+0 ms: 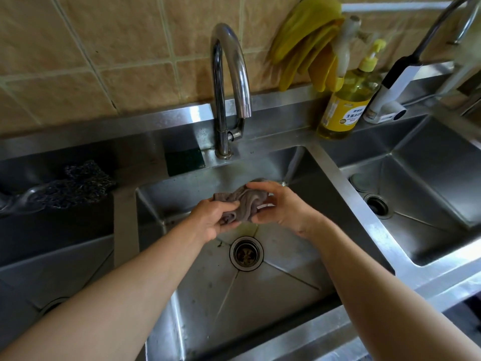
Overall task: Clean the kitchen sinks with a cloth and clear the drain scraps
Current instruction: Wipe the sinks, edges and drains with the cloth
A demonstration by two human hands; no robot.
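A crumpled grey cloth hangs in the air over the middle steel sink, below the curved tap. My left hand grips its lower left end. My right hand pinches its right side between thumb and fingers. Under the hands lies the round drain with brownish scraps in its strainer. A few dark specks lie on the basin floor to the left of the drain. No water runs from the tap.
A right sink with its own drain adjoins. A left sink holds a steel scourer on its rim. A green sponge, a yellow soap bottle, yellow gloves and a second tap line the back ledge.
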